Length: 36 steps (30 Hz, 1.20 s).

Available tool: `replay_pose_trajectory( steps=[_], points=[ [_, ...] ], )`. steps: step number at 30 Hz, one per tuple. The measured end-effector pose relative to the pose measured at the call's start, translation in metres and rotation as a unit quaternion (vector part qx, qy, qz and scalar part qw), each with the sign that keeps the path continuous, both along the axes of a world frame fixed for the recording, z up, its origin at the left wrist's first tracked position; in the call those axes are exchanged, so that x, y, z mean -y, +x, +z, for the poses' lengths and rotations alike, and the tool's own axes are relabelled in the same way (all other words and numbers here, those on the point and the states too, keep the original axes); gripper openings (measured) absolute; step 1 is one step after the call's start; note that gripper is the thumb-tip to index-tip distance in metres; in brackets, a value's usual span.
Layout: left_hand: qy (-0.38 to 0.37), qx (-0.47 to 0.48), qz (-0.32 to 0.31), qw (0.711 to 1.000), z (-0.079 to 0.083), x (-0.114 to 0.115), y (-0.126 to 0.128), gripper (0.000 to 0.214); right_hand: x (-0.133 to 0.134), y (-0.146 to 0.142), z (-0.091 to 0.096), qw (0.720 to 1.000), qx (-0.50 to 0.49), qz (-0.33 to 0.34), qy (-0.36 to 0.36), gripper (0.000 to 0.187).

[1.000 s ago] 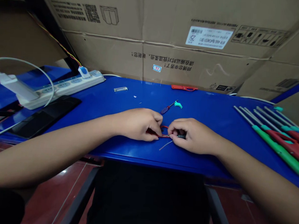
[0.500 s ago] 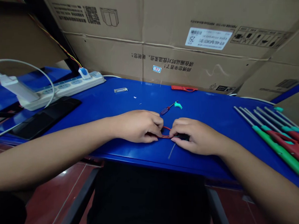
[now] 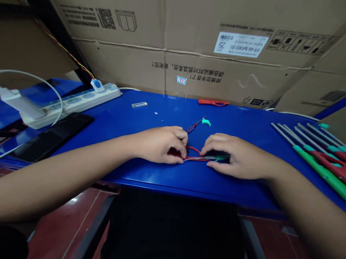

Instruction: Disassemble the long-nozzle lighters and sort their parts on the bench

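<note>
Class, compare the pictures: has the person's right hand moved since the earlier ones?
Yes, the right hand has shifted to the right, farther from the purple-handled screwdriver.

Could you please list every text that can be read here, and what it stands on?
"师傅您辛苦了!": cardboard box, upside down.
"请在搬运时对我温柔些,谢谢您!": same box, upside down.
"KFR-46G": white label, upside down, apparently.
"25": same label, as viewed.
Blue-edged sticker: red digits, too blurred.
Remaining label and box print: too small.

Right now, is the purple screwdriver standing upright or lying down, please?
Lying down: the screwdriver stretches lengthwise along the blue table.
</note>
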<state>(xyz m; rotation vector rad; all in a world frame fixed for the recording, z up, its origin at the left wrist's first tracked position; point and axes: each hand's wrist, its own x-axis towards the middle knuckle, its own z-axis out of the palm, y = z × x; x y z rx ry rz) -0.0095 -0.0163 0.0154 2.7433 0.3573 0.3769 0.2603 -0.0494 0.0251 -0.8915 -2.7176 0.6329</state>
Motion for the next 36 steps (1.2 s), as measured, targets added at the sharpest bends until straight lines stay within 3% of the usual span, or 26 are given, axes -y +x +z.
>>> replay_pose_trajectory(
  steps=[7,17,23,36],
  points=[
    [-0.008,0.001,-0.001,1.0,0.002,0.003,0.003,0.01,-0.007,0.01,0.002,0.999,0.021,-0.017,-0.021,0.022],
    [-0.055,0.02,-0.013,0.998,-0.006,-0.003,0.004,0.008,-0.007,0.006,-0.002,1.0,0.014,-0.006,0.009,0.023],
    [-0.051,0.01,-0.014,0.999,-0.005,-0.001,0.008,0.029,-0.005,0.005,0.0,0.999,0.007,-0.001,0.032,0.024],
    [-0.049,-0.017,-0.008,0.999,-0.007,0.0,0.01,0.043,-0.006,0.004,0.0,1.0,0.02,0.008,-0.017,0.027]
  ],
)
